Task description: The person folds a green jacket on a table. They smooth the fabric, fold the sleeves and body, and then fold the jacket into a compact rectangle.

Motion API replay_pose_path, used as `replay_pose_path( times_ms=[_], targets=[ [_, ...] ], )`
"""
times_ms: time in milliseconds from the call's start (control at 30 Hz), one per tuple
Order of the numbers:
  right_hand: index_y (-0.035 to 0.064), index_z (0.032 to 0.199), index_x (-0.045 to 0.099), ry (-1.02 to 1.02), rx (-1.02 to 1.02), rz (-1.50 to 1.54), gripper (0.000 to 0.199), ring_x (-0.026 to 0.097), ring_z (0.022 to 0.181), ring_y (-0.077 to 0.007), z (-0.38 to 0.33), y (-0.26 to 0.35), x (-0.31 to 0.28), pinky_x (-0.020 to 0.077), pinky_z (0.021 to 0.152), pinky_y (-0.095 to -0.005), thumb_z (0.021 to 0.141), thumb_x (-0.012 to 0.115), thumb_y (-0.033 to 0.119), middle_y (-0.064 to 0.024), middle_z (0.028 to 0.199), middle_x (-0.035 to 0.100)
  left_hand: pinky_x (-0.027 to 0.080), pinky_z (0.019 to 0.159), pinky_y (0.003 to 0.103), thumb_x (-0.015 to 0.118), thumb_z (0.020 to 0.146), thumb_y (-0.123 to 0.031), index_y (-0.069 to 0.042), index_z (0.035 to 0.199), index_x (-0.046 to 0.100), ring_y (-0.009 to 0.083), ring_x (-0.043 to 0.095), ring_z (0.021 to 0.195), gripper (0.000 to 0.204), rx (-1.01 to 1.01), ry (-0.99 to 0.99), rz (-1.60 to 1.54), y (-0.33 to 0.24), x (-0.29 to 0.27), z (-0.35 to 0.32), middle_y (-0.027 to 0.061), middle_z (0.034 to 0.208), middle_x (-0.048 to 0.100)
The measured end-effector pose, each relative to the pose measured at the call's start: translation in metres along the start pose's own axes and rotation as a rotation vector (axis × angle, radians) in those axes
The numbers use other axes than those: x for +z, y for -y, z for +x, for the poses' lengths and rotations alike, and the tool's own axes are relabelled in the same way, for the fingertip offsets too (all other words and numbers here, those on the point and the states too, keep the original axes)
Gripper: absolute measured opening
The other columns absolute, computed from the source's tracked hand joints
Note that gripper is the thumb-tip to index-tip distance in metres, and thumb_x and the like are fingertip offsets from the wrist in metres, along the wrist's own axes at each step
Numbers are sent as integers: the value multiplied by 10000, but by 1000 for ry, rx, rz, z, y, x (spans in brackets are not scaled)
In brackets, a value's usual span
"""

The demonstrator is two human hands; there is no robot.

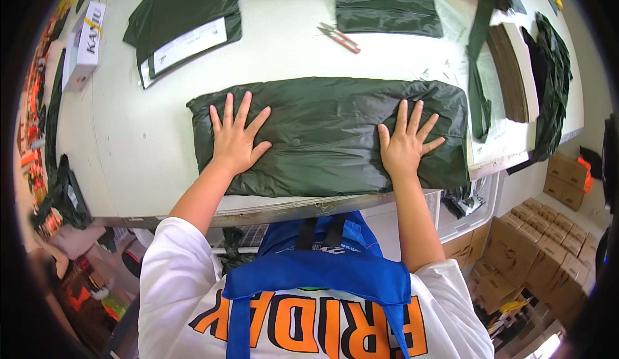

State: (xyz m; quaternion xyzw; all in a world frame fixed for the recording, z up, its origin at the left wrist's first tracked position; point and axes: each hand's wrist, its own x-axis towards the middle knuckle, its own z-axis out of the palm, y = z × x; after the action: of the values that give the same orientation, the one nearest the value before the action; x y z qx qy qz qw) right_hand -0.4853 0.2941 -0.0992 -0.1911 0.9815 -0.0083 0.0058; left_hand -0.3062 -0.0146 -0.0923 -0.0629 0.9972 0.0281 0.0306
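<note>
A folded dark green garment [329, 133] of shiny thin fabric lies flat on the white worktable [142, 140], near its front edge. My left hand [235, 136] presses flat on the garment's left part, fingers spread. My right hand [406, 143] presses flat on its right part, fingers spread too. Neither hand grips anything.
Further back lie more dark green folded pieces [187, 11], one with a white paper sheet [190, 43], and red-handled snips [338, 37]. A white box [84, 43] sits at the far left. Dark green strips [480, 56] and brown boards [509, 69] lie right. Cardboard boxes [535, 256] stand on the floor.
</note>
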Motion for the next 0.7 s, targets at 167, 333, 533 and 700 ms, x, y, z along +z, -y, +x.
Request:
replay_pose_path(
  times_ms=[167,333,533,700],
  targets=[
    [21,1382,372,-362,21,411,693,237,1362,-414,-47,-47,-58,131,1107,-563,822,684,285,-213,1446,323,59,1092,631,546,883,-462,-154,1446,329,390,191,1390,678,-13,-78,-214,-17,-40,24,167,1494,246],
    [-14,1398,265,-469,810,1335,656,440,1208,-273,-85,-101,-23,329,1038,-372,885,642,146,-158,1315,449,376,1007,411,533,908,-415,-23,1384,370,357,474,1199,638,290,70,-413,-116,-76,167,209,1295,504],
    [12,1425,211,-586,917,1843,649,448,1205,-204,-69,-101,-34,336,1044,-336,908,600,69,-138,1353,413,484,836,388,631,825,-472,-61,1235,561,327,637,947,585,181,403,-416,-250,-70,288,199,994,667],
    [10,1409,256,-667,1236,1847,588,438,1231,-222,-72,-94,-49,346,1052,-355,914,572,39,-136,1351,423,487,808,354,726,763,-411,-32,1221,556,273,629,943,618,234,479,-552,-281,-69,299,183,1026,648]
  ],
)
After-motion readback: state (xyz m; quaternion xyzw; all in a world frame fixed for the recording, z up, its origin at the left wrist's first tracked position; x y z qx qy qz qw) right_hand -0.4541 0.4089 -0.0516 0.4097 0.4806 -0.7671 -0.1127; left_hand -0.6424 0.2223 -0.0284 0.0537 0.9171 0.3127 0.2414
